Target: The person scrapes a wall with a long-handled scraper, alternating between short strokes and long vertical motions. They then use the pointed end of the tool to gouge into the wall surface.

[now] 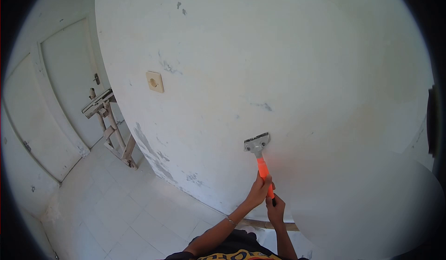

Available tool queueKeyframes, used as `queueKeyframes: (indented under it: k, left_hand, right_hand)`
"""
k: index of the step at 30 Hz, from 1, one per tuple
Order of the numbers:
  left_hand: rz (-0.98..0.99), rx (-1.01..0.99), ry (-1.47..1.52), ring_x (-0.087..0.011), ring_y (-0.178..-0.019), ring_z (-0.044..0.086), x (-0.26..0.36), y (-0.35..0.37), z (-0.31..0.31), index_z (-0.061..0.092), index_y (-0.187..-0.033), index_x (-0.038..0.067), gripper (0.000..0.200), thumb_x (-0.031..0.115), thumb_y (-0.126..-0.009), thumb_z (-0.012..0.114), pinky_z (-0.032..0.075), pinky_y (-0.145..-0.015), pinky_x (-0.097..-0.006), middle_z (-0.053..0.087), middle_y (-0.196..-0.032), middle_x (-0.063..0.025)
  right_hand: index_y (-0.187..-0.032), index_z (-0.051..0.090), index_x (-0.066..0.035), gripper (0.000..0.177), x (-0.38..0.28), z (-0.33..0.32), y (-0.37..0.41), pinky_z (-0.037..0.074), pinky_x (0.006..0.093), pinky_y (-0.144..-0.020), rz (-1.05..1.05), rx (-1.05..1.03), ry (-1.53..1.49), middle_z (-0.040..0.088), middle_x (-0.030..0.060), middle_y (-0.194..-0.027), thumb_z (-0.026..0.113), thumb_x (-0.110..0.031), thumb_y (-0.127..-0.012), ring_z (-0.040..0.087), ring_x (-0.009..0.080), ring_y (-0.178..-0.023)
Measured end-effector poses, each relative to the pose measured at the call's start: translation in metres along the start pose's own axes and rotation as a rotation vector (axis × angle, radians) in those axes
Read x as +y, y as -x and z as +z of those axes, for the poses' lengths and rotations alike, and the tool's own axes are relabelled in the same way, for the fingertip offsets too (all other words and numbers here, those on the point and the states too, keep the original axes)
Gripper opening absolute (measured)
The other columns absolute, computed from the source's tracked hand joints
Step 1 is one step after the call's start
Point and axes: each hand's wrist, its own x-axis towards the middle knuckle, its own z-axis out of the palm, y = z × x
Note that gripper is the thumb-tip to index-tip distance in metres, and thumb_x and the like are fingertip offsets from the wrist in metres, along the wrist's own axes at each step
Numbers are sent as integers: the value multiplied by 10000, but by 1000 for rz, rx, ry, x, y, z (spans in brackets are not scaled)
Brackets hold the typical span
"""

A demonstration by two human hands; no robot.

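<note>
The left hand (258, 193) and right hand (276, 210) clasp the orange-handled scraper (263, 168), its head beyond them at the wall (209, 51). The step appears to be blade placement; the next stroke calls for a shallow angle and even pressure.

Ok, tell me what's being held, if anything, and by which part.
A scraper, by its orange handle: the left hand grips the handle's middle, the right hand its black lower end.

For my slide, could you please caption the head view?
Left hand above right hand, gripping a scraper at a patchy white wall.
</note>
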Motion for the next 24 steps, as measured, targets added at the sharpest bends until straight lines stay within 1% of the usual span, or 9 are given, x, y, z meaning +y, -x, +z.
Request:
queueKeyframes:
  k: [3,6,9,11,14,15,21,22,24]
  left_hand:
    - [40,16,-10,-127,-684,577,26,-14,-7,374,-1253,30,383,369,-1075,378,491,-620,-265,573,-787,-61]
    - [162,70,46,-109,-651,556,40,-27,-12,388,-1209,38,343,353,-1075,392,477,-601,-258,563,-750,-47]
    - [123,60,38,-108,-632,547,15,-20,1,387,-1223,43,339,346,-1072,403,475,-602,-250,559,-744,-45]
    - [54,-39,-75,-126,-692,595,-27,-10,6,338,-1332,44,400,335,-1068,411,492,-639,-274,605,-833,-78]
    - [2,-75,-83,-138,-689,609,-46,3,18,328,-1335,40,405,331,-1067,414,497,-648,-286,617,-844,-80]
    - [4,-58,-90,-140,-680,606,-38,4,20,335,-1312,39,386,325,-1066,414,495,-646,-285,613,-825,-74]
    - [94,2,-38,-138,-658,596,20,-23,6,363,-1242,28,338,313,-1067,408,490,-625,-286,600,-782,-67]
    - [130,6,-30,-136,-654,593,22,-26,4,367,-1237,27,335,313,-1067,407,489,-617,-288,597,-781,-68]
    - [122,-1,-54,-137,-647,590,0,-21,7,369,-1242,28,335,311,-1067,408,490,-613,-290,594,-777,-66]
  right_hand:
    - [-1013,666,31,249,-44,12,-15,391,290,-581,-14,2,48,517,11,-646,624,-206,-949,443,84,-629]
    - [-1004,663,30,240,-67,17,-25,385,287,-578,-9,-8,49,506,7,-640,624,-200,-948,435,83,-624]
    - [-1015,665,34,251,-33,5,-19,388,281,-582,40,-27,-28,523,1,-657,622,-205,-951,445,76,-635]
    - [-1024,666,37,260,9,-8,-5,390,279,-586,25,-12,-42,534,-2,-671,621,-209,-953,452,73,-642]
    - [-1043,669,43,281,42,-22,8,395,273,-593,10,-7,-51,554,-7,-696,619,-219,-956,466,68,-657]
    - [-1054,670,46,293,44,-25,8,396,270,-597,8,-5,-47,562,-9,-708,619,-225,-957,474,66,-664]
    - [-988,644,42,292,-42,4,-18,371,276,-578,-36,8,-33,520,-16,-677,614,-247,-963,419,72,-644]
    - [-965,628,40,278,-44,4,-19,362,280,-571,-14,5,-59,501,-19,-665,610,-238,-967,396,76,-639]
    - [-972,632,42,274,-15,-3,-16,364,277,-573,-3,-9,-72,502,-19,-665,607,-231,-968,402,73,-641]
